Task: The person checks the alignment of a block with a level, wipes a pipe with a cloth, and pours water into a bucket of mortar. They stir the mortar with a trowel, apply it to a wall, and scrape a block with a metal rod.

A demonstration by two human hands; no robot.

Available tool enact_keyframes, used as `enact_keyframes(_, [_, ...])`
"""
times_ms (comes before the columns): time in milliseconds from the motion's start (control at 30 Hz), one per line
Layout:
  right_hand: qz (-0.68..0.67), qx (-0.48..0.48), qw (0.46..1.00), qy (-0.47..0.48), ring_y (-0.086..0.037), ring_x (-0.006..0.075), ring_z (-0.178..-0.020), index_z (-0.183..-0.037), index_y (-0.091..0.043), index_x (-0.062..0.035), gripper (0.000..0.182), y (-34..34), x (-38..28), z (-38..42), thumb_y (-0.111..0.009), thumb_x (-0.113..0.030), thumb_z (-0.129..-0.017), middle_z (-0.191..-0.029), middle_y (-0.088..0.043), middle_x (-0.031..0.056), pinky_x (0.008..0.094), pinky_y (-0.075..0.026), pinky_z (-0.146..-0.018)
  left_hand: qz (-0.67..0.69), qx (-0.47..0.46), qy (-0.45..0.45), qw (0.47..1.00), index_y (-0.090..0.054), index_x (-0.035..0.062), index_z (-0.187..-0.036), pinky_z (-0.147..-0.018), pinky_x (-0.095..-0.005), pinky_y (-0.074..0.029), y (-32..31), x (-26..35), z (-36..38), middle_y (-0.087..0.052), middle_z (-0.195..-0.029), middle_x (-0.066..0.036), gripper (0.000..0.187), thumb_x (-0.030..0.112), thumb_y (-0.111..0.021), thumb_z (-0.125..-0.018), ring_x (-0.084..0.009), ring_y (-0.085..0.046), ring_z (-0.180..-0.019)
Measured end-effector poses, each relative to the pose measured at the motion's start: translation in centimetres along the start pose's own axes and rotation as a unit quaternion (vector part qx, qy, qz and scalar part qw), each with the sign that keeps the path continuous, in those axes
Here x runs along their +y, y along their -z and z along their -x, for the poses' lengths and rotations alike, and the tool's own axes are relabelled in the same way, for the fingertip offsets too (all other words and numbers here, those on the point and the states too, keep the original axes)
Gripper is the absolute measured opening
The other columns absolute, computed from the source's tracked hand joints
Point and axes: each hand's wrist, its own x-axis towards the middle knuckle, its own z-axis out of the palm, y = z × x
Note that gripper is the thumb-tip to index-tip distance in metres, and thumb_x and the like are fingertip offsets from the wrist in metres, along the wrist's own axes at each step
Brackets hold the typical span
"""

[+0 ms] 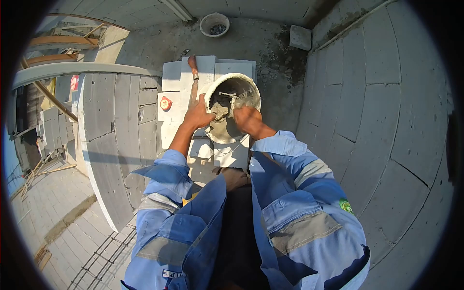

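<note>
A white bucket point(256, 92) with a mortar-crusted rim is tilted towards me on pale blocks. Wet grey mortar point(226, 129) lies inside it. My left hand point(197, 116) grips the bucket's left rim, thumb over the edge. Inside the right part of the opening, my right hand point(248, 120) is closed in a fist; what it holds is hidden, though a mortar-covered piece shows beside the fingers. A hand saw point(193, 67) with a wooden handle lies left of the bucket, partly behind my left hand. Further left sits a red and white tape measure point(166, 103).
Stacked white blocks point(172, 77) carry the bucket and tools. A second tub point(214, 25) and a loose block point(300, 37) stand on the floor beyond. Block walls rise on the right point(357, 106) and left point(104, 106). Rebar mesh point(104, 256) lies at lower left.
</note>
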Motion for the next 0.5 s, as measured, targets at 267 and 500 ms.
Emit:
enact_keyframes(267, [0.029, -0.156, 0.986, -0.056, -0.070, 0.0365, -0.090, -0.103, -0.068, 0.0036, 0.027, -2.4, -1.8, 3.3, -0.052, -0.010, -0.086, -0.108, -0.067, 0.0225, 0.0430, -0.058, -0.078, -0.010, -0.016, 0.027, 0.999, -0.025, -0.0016, -0.142, -0.101, -0.0472, -0.044, -0.4, 1.2, 0.8, -0.050, -0.127, -0.036, 0.089, 0.033, -0.068, -0.072, -0.0476, -0.053, -0.119])
enact_keyframes(500, [0.021, -0.176, 0.983, -0.050, -0.070, 0.0361, -0.086, -0.103, -0.067, 0.0017, 0.026, 0.7, -1.0, 6.6, -0.054, -0.013, -0.084, -0.100, -0.068, 0.0232, 0.0452, -0.058, -0.075, 0.006, -0.004, 0.002, 1.000, -0.021, 0.0018, -0.145, -0.091, -0.0508, -0.049, -1.4, 1.2, 0.8, -0.045, -0.127, -0.038, 0.094, 0.034, -0.069, -0.071, -0.0509, -0.060, -0.105])
